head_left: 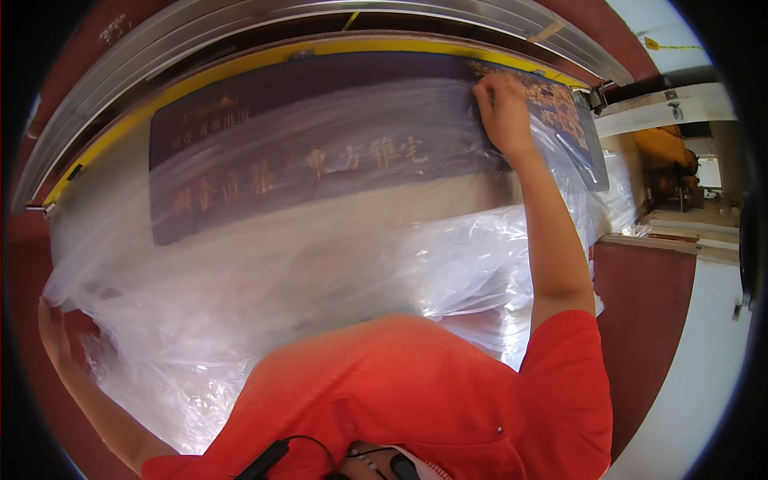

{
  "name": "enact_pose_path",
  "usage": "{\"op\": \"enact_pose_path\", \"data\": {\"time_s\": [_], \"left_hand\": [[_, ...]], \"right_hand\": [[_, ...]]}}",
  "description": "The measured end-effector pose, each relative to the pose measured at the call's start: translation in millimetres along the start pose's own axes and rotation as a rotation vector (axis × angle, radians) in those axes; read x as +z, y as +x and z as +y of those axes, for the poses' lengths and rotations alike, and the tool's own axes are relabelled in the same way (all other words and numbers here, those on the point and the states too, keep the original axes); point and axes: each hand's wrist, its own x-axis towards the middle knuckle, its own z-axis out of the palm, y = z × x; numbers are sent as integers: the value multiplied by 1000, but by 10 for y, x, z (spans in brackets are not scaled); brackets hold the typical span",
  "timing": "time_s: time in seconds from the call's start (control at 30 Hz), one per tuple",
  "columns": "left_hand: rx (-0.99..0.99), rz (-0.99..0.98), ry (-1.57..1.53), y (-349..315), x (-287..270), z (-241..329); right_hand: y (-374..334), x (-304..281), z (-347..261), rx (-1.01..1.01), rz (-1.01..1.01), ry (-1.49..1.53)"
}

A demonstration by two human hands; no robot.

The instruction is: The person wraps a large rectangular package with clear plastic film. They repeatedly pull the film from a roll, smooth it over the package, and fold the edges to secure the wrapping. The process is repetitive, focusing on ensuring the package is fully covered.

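A large clear plastic sheet (264, 296) spreads in front of me, wrinkled and shiny. It covers much of a dark printed mat (320, 80) with gold lettering and a flower pattern at its right end. Far out to the left, my left hand (53, 328) pinches the sheet's edge, its fingers partly hidden. At the mat's upper right, my right hand (502, 112) has its fingers curled down on the sheet's far edge. The mat's far strip shows without plastic over it.
A yellow strip (232, 72) runs along the far edge, with a long metal rail (264, 24) behind it. White frame bars (672, 108) stand at the right, beside an opening onto a room. Dark red floor (640, 320) shows at the lower right.
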Motion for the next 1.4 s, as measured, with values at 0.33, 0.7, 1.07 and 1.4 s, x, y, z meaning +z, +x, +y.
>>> {"op": "enact_pose_path", "data": {"time_s": [0.33, 0.7, 1.07, 1.4], "left_hand": [[460, 343, 829, 1852, 1433, -612], [157, 363, 641, 1841, 2169, -578], [133, 404, 777, 1977, 2013, -593], [106, 111, -43, 2184, 1711, -433]], "right_hand": [[224, -78, 693, 451, 83, -78], [447, 330, 972, 898, 209, -89], [360, 390, 1212, 834, 251, 14], [469, -10, 293, 640, -195, 283]]}}
